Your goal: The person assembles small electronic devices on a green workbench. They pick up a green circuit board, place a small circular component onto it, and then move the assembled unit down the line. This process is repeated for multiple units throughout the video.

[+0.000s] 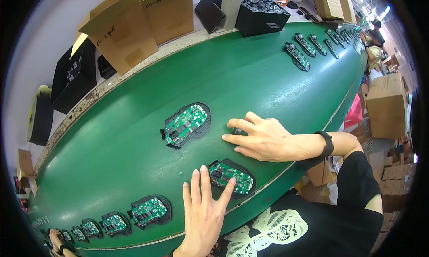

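My left hand lies palm down with its fingers spread. Its thumb-side finger rests on a green circuit board set in a black, mouse-shaped base near the belt's front edge. Farther up the belt, my right hand is curled over, its fingertips closed around a small dark part; most of that part is hidden, so its kind does not show. A second green circuit board in a black base lies left of the right hand, apart from both hands.
Several more boards line the front left of the green belt; others sit far right. Another person's hand is at the lower left. Cardboard boxes and black bins stand along the back ledge.
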The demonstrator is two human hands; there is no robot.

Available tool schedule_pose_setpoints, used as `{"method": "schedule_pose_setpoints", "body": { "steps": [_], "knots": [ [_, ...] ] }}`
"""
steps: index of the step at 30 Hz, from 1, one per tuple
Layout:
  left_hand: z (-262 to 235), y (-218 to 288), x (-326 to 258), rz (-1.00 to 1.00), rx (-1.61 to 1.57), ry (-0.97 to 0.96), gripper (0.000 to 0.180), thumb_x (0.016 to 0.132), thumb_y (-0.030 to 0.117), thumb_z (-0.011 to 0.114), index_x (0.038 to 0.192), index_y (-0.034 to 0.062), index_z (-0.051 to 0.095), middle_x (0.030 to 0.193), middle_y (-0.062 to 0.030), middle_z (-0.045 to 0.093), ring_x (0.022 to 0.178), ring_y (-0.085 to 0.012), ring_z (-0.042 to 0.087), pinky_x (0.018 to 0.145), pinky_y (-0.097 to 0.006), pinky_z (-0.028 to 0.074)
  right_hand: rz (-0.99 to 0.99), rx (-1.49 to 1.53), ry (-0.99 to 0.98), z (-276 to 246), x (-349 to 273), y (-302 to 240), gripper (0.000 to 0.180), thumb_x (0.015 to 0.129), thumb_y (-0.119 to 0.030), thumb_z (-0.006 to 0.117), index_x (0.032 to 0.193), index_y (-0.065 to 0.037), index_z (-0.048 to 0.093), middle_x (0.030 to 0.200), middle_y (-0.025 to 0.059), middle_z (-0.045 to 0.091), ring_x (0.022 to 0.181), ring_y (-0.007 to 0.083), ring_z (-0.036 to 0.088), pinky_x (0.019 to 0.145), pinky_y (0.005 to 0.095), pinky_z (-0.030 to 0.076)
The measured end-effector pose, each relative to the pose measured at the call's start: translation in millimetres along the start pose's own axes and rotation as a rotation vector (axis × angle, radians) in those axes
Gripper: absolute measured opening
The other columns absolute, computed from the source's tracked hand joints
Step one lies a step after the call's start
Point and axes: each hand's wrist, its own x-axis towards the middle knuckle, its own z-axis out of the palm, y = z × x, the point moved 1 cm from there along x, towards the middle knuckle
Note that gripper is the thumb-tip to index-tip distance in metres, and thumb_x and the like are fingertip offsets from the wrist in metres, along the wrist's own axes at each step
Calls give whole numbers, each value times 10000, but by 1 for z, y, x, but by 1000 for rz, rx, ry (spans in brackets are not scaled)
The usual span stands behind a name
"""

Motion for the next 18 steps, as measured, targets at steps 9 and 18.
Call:
{"method": "schedule_pose_setpoints", "body": {
  "steps": [9, 18],
  "knots": [
    [10, 9, -3, -36, 46, 26, 523, 884, 183, 602, 1384, 330, 567, 1440, -322, 422, 1284, -431, 463, 991, -688, 380, 84, 148, 16, -11, 1, 6, 365, 800, -185, 749, 1151, -123, 666, 1031, 50, 587, 946, 244, 583, 640, 335, 553],
    [15, 12, 3, -15, 58, 55, 469, 912, 180, 555, 1362, 303, 598, 1404, -347, 462, 1259, -434, 504, 1020, -645, 387, 36, 33, -38, -8, -8, 11, 325, 815, -265, 753, 1070, -92, 649, 966, 47, 570, 901, 216, 580, 596, 339, 537]
  ]
}}
